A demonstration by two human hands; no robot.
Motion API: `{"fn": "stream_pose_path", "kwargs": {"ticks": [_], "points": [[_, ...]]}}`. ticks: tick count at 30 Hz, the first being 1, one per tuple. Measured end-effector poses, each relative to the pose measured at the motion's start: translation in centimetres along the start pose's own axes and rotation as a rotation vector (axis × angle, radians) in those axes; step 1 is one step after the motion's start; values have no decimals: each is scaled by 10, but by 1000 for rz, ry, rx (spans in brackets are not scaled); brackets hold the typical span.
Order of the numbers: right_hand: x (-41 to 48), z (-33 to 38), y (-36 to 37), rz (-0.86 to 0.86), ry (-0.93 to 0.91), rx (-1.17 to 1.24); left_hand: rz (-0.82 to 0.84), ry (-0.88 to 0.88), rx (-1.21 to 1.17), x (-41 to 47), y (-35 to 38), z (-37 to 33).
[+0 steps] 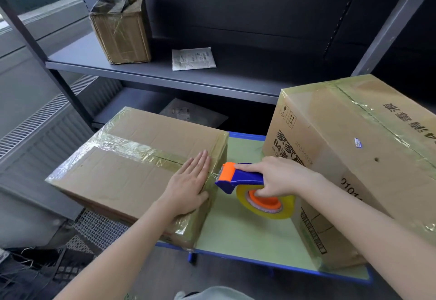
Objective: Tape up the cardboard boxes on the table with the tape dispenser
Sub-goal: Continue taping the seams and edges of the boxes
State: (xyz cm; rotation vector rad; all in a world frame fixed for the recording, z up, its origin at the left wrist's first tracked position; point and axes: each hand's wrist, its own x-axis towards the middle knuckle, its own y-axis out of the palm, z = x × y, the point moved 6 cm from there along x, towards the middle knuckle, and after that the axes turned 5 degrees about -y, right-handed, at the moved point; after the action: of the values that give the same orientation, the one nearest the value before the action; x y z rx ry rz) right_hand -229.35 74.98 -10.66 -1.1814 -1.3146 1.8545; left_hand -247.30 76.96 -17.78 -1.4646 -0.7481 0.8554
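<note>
The left hand [188, 181] lies flat, fingers straight and together, pressing on top of the left box [132, 158] near that box's right edge, over a tape strip. This box sits at the left end of the green, blue-rimmed bench [236, 231], with clear tape along its centre seam and edges. The right hand [278, 177] grips the handle of the blue and orange dispenser [238, 177], fingers curled round it. The dispenser is over the middle of the bench between the boxes, its orange head just beside the left box's top right edge. The roll [283, 207] hangs beneath. The taller, taped right box [354, 158] stands at the right end. Behind, a shelf [141, 68] carries a small box [120, 32] and a white packet [193, 58].
</note>
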Motion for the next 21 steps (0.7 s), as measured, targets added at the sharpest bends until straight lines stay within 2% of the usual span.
{"fn": "stream_pose_path", "kwargs": {"ticks": [11, 21], "points": [[-19, -9, 1, 68, 27, 36, -48, -1, -37, 0, 1, 1], [12, 3, 2, 192, 7, -59, -44, 35, -75, -2, 2, 0]]}}
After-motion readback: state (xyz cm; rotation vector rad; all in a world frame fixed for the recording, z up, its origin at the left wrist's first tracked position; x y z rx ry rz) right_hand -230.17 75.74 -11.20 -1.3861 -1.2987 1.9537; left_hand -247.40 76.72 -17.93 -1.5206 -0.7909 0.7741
